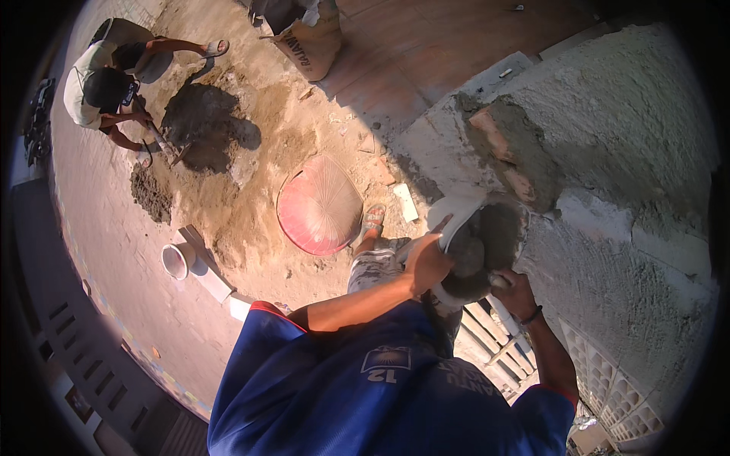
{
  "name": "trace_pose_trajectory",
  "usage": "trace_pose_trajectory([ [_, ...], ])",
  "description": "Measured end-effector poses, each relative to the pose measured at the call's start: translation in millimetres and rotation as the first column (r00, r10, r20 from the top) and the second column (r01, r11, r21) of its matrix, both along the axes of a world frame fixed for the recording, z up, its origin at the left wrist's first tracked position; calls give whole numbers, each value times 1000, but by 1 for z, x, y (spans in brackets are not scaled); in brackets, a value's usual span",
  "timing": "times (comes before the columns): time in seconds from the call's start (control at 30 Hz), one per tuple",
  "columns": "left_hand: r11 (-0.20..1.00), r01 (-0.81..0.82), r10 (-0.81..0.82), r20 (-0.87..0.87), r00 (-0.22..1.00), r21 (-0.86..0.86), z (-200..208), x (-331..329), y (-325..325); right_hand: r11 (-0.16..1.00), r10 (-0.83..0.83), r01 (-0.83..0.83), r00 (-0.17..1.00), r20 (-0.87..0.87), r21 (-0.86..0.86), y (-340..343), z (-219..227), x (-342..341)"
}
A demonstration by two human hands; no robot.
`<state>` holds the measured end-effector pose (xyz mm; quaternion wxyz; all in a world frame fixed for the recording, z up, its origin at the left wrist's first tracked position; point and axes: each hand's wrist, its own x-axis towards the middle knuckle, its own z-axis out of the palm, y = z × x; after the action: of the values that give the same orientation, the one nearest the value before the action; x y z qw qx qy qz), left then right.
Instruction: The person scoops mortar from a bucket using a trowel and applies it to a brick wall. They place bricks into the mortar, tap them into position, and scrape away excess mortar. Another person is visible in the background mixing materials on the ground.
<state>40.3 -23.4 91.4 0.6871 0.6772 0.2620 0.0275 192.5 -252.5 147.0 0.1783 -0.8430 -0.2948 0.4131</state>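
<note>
A whitish bucket (455, 213) with grey wet mortar (498, 228) in it is tilted in front of me, against a rough plastered wall. My left hand (427, 264) grips its near left rim, forefinger stretched along the side. On the opposite side, my right hand (517, 295) is closed round a short pale tool handle (499, 281) at the bucket's edge. The tool's working end is hard to tell from the mortar. Just beyond the bucket, exposed bricks (493, 135) show in a patch of fresh mortar on the wall (608, 114).
A pinkish round basin (321, 205) lies left of my foot. Far left, another person (95, 87) bends with a long-handled tool over a dark mortar heap (201, 125). A white pail (179, 261) stands by a board. A torn paper sack (310, 42) sits at the back.
</note>
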Motion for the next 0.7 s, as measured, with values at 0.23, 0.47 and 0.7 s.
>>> trace_pose_trajectory([
  [0.23, 850, -375, 322, -197, 926, -371, 28, -4, 32, 987, -92, 88, 995, 28, 132, 16, 27, 16],
  [0.47, 863, -418, 340, -284, 896, -285, 35, -12, 63, 951, -122, 104, 992, 45, 291, 39, 52, 40],
  [0.7, 888, -400, 326, -303, 895, -227, 38, -10, 78, 925, -304, 318, 948, -95, 207, 92, 109, 73],
])
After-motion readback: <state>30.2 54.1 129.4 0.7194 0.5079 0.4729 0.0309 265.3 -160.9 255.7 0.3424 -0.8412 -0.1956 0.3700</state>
